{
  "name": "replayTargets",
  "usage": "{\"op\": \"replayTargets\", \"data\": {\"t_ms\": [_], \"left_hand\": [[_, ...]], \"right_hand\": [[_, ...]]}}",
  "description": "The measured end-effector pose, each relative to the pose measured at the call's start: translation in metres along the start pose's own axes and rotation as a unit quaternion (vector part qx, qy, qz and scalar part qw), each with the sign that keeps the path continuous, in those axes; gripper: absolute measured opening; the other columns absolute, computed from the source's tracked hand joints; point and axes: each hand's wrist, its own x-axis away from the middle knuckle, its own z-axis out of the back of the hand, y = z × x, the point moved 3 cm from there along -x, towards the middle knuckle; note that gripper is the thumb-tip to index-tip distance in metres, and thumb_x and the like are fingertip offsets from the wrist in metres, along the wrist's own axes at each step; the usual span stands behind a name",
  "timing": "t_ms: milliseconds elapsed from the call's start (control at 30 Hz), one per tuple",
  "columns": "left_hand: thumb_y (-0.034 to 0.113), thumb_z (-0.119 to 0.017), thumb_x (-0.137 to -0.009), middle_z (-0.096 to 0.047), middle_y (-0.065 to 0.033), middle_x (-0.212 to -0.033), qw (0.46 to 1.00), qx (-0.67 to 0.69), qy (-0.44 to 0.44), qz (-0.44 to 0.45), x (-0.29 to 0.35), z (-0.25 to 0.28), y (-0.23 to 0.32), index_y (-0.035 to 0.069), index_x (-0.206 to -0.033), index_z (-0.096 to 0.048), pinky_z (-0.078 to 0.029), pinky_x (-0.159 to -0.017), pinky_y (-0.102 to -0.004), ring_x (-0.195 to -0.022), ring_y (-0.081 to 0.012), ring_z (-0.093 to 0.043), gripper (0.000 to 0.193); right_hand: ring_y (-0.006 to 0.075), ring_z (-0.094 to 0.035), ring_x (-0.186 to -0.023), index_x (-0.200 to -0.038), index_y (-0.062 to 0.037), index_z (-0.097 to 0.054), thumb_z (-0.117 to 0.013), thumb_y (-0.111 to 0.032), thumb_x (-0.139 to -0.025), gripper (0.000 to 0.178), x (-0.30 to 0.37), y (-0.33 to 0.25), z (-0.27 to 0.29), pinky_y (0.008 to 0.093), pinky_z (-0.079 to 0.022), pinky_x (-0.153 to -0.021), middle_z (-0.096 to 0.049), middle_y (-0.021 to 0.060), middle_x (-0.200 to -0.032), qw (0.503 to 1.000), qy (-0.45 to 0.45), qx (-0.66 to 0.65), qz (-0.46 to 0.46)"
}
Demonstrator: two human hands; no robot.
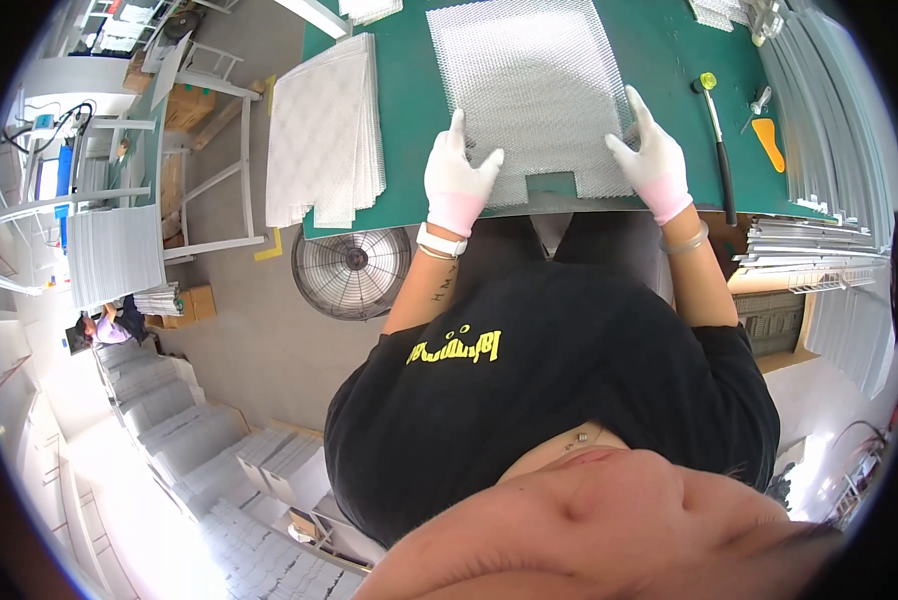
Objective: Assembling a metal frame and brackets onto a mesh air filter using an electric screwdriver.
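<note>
A silvery metal mesh sheet lies on the green table top, its near edge cut with a square notch. My left hand, in a white and pink glove, is at the sheet's left edge with thumb and fingers spread. At the right edge, my right hand wears a matching glove, its thumb stretched toward the mesh and its fingers pointing away from me. Neither hand grips anything that I can see. Whether the fingertips press on the sheet, I cannot tell.
Fanned mesh sheets are stacked on the left. A yellow-headed mallet and an orange scraper-like tool lie right. Long metal profiles line the right side. Below the table's left stands a round fan. Another person is far left.
</note>
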Motion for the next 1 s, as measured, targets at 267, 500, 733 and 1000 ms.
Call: {"op": "replayTargets", "data": {"t_ms": [267,500,733,1000], "left_hand": [[0.04,-0.077,-0.079,-0.062,-0.0172,-0.111,0.996,-0.078,-0.034,0.002,-0.008,-0.024,-0.019,-0.001,-0.143,-0.047,-0.052,-0.09,-0.0413,-0.105,-0.0329,-0.062,0.082],[0.04,-0.077,-0.079,-0.062,-0.0179,-0.114,0.996,-0.077,-0.034,-0.008,-0.006,-0.023,-0.023,0.0,-0.143,-0.048,-0.052,-0.091,-0.0413,-0.106,-0.0328,-0.062,0.081],[0.041,-0.078,-0.077,-0.062,-0.0187,-0.112,0.996,-0.082,-0.039,-0.018,-0.011,-0.022,-0.022,0.0,-0.141,-0.05,-0.05,-0.093,-0.0416,-0.107,-0.0339,-0.061,0.081],[0.047,-0.083,-0.069,-0.043,-0.0232,-0.144,0.98,-0.171,-0.074,-0.064,-0.034,-0.011,-0.011,0.016,-0.141,-0.055,-0.037,-0.108,-0.0521,-0.13,-0.0436,-0.043,0.083]], "right_hand": [[0.0361,-0.066,-0.097,-0.144,-0.0138,-0.048,-0.07,-0.033,-0.087,0.065,0.0,0.036,-0.037,0.0411,-0.054,-0.084,-0.068,0.0177,-0.109,0.996,-0.006,0.091,0.023],[0.0343,-0.064,-0.104,-0.139,-0.0089,-0.052,-0.067,-0.033,-0.09,0.057,0.0,0.034,-0.039,0.0404,-0.052,-0.09,-0.065,0.0168,-0.114,0.996,-0.041,0.081,0.021],[0.0342,-0.064,-0.099,-0.134,-0.0044,-0.056,-0.065,-0.033,-0.09,0.053,-0.003,0.029,-0.034,0.0423,-0.052,-0.087,-0.065,0.0165,-0.104,0.995,-0.061,0.078,0.011],[0.0311,-0.068,-0.088,-0.13,-0.0154,-0.061,-0.06,-0.042,-0.091,0.047,0.003,0.03,-0.015,0.0426,-0.055,-0.076,-0.068,0.0121,-0.093,0.984,-0.048,0.172,-0.002]]}}
